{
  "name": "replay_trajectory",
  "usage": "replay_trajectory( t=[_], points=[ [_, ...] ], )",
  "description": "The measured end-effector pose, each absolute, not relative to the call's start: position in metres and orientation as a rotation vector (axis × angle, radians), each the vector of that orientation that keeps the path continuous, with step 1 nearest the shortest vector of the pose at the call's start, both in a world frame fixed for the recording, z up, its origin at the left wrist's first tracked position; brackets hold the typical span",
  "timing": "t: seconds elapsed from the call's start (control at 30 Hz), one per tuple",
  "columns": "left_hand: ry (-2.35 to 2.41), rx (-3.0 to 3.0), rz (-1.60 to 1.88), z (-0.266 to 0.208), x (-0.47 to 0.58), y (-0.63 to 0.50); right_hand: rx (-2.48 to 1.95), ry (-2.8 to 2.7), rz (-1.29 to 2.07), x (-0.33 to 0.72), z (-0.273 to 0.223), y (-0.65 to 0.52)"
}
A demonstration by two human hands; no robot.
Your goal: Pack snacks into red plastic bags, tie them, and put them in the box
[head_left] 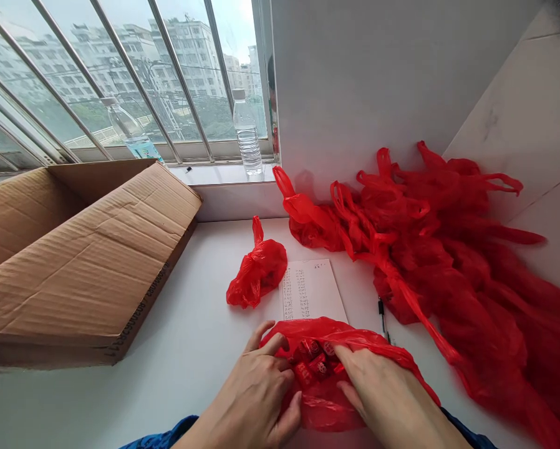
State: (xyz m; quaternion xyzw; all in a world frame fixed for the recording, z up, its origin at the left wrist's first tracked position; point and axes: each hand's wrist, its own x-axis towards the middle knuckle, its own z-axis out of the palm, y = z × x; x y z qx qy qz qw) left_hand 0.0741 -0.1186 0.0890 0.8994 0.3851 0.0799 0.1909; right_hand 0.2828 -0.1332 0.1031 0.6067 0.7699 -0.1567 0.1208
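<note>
A red plastic bag [329, 415] lies spread at the front of the white table, its mouth facing up. Inside it are several small red wrapped packets [313, 365] with pale print. My left hand [261, 380] grips the bag's left rim with bent fingers, thumb at the near side. On the other side, my right hand [378, 380] reaches into the mouth, thumb apart from the fingers, fingertips close to the packets. Some of its fingers are hidden, and I see nothing held in it. Just beyond the bag lies a sheet of paper [315, 290] with handwritten columns.
A tied red bag [259, 271] sits left of the paper. Many more red bags [429, 249] are heaped along the right wall. A black pen [381, 312] lies between. An open cardboard box [97, 249] stands left. Two bottles, one clear [248, 140], stand by the barred window.
</note>
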Motion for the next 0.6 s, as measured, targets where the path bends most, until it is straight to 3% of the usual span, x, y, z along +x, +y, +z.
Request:
replay_trajectory(
  t=[0.37, 0.6],
  points=[
    [1.053, 2.527, 0.210, 0.093, 0.073, -0.114, 1.785, 2.287, -0.396, 0.283, 0.100, -0.133],
    [0.979, 2.597, 0.144, 0.124, 0.060, -0.119, 1.816, 2.416, -0.423, 0.284, 0.089, -0.140]
  ],
)
